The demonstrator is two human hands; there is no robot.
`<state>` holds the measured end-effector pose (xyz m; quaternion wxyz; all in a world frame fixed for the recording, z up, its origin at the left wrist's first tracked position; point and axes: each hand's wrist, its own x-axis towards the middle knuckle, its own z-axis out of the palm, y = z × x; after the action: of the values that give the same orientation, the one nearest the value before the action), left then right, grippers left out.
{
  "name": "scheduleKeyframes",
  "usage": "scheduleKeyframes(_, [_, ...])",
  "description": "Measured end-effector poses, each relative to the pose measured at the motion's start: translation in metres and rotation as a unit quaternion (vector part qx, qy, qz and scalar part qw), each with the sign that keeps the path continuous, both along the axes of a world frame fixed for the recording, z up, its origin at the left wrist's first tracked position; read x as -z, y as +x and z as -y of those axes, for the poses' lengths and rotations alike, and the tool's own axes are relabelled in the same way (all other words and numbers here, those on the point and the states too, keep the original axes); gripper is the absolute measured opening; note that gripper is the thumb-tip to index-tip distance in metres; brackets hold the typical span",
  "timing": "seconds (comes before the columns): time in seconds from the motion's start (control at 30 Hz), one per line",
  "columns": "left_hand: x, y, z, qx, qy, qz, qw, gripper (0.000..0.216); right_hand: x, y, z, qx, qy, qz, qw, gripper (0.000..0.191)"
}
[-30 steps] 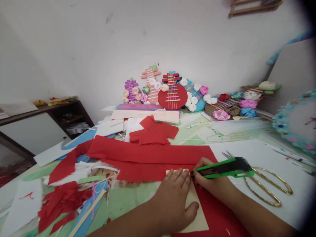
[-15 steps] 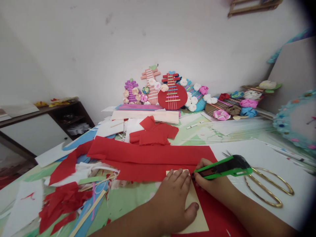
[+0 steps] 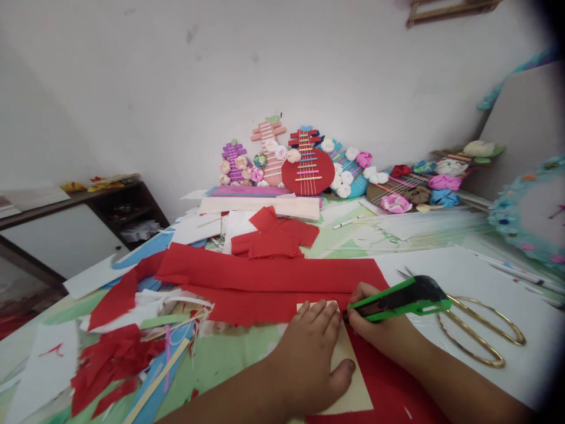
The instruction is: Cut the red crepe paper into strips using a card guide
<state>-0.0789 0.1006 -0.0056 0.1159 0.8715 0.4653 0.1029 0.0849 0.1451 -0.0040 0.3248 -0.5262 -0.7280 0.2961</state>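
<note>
My left hand (image 3: 309, 359) lies flat with fingers stretched, pressing a cream card (image 3: 353, 377) onto red paper (image 3: 388, 383). In my right hand (image 3: 384, 330) is a green and black utility knife (image 3: 404, 299), gripped near its front. The knife's tip is low beside the card's upper right edge; my fingers mostly hide the blade. Long red strips (image 3: 273, 277) stretch across the table just beyond both hands. Gold-handled scissors (image 3: 477, 330) rest to the right of my right hand, on a white sheet (image 3: 525, 371).
Red scraps (image 3: 110, 359) and thin strips litter the left side. Folded red pieces (image 3: 278, 235) lie farther back. Several decorated lute-shaped crafts (image 3: 308, 171) lean along the wall. A low cabinet (image 3: 66, 235) stands at left, and a blue-trimmed round piece (image 3: 529, 218) at right.
Almost nothing differs. Both hands, the card and the knife keep their places, while the whole view shifts very slightly.
</note>
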Motion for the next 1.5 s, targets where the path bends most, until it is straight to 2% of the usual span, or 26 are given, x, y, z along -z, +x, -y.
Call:
scheduleKeyframes(0.17, [-0.0003,0.0006,0.0006,0.002,-0.003,-0.002,1.000,0.060,0.0033,-0.0001,-0.0036,-0.004,-0.003,0.007,1.000,0.010])
scheduleKeyframes(0.33, [-0.0005,0.0005,0.0003,0.001,-0.002,-0.006,1.000,0.060,0.0050,0.0011,-0.0014,-0.005,0.032,0.046,0.998,0.011])
scheduleKeyframes(0.63, [-0.0011,0.0001,0.0003,0.005,0.007,-0.009,1.000,0.059,0.0032,-0.0014,-0.0016,-0.003,0.014,0.015,1.000,0.011])
scheduleKeyframes(0.9, [-0.0006,0.0004,0.0005,0.002,0.008,-0.014,1.000,0.059,0.0022,-0.0004,0.0047,0.018,0.055,0.037,0.998,0.013])
scheduleKeyframes(1.13, [-0.0011,0.0012,0.0001,0.000,0.008,-0.013,1.000,0.059,-0.0022,-0.0019,0.0025,0.019,0.015,0.046,0.999,0.012])
scheduleKeyframes(1.37, [-0.0013,0.0014,0.0000,-0.001,0.001,-0.013,1.000,0.060,-0.0005,-0.0001,0.0051,0.013,0.034,0.003,0.999,0.013])
scheduleKeyframes(1.5, [-0.0019,0.0016,-0.0001,0.001,0.000,-0.014,1.000,0.059,0.0015,0.0005,0.0042,0.001,0.022,0.024,0.999,0.012])
